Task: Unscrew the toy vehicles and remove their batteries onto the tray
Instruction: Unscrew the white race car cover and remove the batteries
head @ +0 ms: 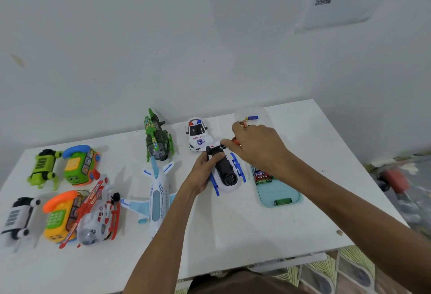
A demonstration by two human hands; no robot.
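White-and-blue toy helicopter (227,172) lies belly-up, its flank gripped by the left hand (205,170). Just beyond it, the right hand (254,144) pinches a red-handled screwdriver (234,141) at the tail: unscrewing, I'd judge. Next, the tip must seat squarely. The teal tray (279,189) waits under the right forearm.

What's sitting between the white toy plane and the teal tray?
Head view: an upturned blue-and-white toy helicopter, gripped by the left hand, while the right hand holds a red-handled tool to it.
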